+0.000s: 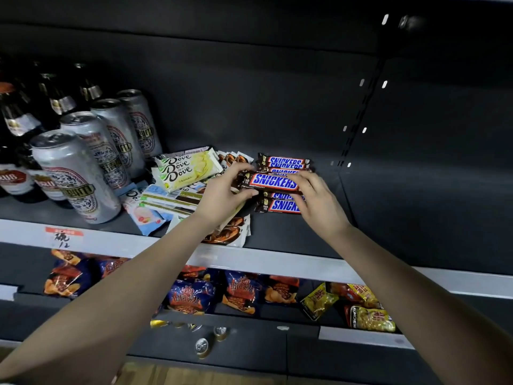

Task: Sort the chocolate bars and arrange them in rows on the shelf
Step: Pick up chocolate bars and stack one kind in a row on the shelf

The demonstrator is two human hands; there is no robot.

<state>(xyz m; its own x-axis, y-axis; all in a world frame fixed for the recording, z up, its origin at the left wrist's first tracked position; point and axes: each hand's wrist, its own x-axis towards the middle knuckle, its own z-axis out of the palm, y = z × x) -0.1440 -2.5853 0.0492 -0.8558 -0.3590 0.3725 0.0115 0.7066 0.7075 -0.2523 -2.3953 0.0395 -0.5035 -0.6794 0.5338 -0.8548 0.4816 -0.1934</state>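
A Snickers bar point(273, 181) is held just above a row of several other Snickers bars point(284, 162) on the dark shelf point(291, 234). My left hand point(222, 194) pinches its left end and my right hand point(313, 194) grips its right end. More Snickers bars point(280, 205) lie below it, partly hidden by my right hand. To the left lies a loose pile of pale Dove bars point(184, 169), flat white bars point(172, 198) and brown-and-white wrappers point(230, 234) under my left forearm.
Tall silver cans point(75, 173) and dark bottles point(16, 118) stand at the shelf's left. The grey shelf edge point(277, 263) carries a red price tag point(63, 234). Snack bags point(194, 297) fill the shelf below. The shelf's right part is bare.
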